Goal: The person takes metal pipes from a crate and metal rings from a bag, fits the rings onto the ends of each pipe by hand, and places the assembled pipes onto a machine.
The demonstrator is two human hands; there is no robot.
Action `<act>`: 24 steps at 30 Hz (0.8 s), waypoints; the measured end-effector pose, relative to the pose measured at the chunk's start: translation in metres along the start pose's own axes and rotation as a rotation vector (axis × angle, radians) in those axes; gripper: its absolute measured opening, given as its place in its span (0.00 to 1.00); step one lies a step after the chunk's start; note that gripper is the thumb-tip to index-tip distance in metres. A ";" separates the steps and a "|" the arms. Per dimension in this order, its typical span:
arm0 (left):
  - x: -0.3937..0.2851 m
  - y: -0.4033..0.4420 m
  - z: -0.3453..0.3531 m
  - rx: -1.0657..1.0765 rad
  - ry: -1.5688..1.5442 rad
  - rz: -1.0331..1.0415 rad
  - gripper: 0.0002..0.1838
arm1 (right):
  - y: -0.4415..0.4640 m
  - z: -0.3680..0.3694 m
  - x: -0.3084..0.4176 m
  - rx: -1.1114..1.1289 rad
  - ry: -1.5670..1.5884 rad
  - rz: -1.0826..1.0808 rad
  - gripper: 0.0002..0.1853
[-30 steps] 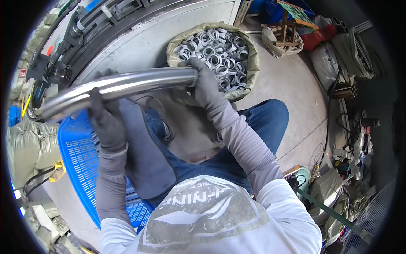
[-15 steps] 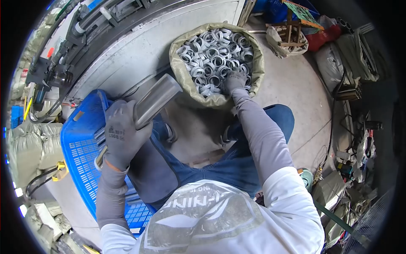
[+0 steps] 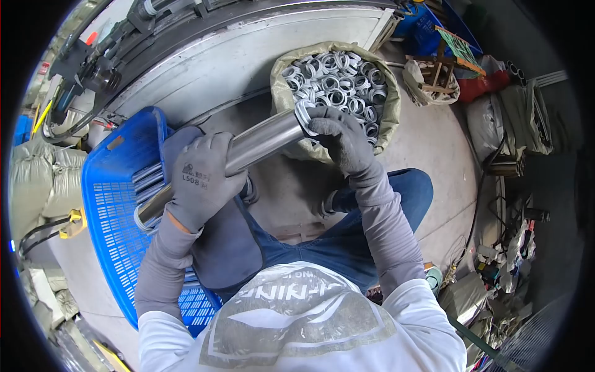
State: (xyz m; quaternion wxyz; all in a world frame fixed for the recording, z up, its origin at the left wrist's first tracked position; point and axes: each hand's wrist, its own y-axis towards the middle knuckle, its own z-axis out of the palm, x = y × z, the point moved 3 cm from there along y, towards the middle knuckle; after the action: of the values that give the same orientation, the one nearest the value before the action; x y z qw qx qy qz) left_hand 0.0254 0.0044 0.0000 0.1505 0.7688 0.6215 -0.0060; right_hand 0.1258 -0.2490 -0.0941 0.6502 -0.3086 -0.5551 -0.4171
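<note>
A shiny metal tube [image 3: 263, 144] lies slantwise across my lap, its upper end near the sack. My left hand [image 3: 204, 177], in a grey glove, is wrapped round the tube's middle. At the upper end my gloved right hand [image 3: 341, 137] grips a pale ring [image 3: 303, 118], which sits at the tube's mouth. Another pale ring [image 3: 141, 221] shows at the lower end. Just behind my right hand stands an open woven sack [image 3: 284, 93] filled with several similar rings.
A blue basket [image 3: 111, 214] with several metal tubes stands at my left. A machine [image 3: 105, 74] and a white panel [image 3: 204, 80] are beyond it. At the upper right are a small sack [image 3: 414, 80] and a blue bin [image 3: 427, 31]; bundles [image 3: 533, 124] line the right.
My right hand has come out of the sack with a ring and moved left to the tube's upper end. The tube in my left hand has shifted slightly right and lies flatter.
</note>
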 end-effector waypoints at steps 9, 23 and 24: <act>0.000 -0.002 0.000 0.031 0.053 -0.016 0.22 | -0.017 0.043 0.030 -0.112 -0.243 -0.149 0.26; -0.003 -0.001 0.000 -0.010 0.011 0.039 0.26 | -0.023 0.052 0.064 -0.283 -0.022 -0.007 0.17; -0.004 -0.001 -0.001 -0.013 0.015 0.035 0.26 | -0.022 0.055 0.062 -0.285 -0.021 -0.008 0.17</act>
State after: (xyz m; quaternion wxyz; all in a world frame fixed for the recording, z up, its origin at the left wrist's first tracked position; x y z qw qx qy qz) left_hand 0.0237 0.0013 0.0013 0.1509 0.7785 0.6092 0.0062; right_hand 0.0832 -0.2242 -0.0246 0.5922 -0.4001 -0.4981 -0.4910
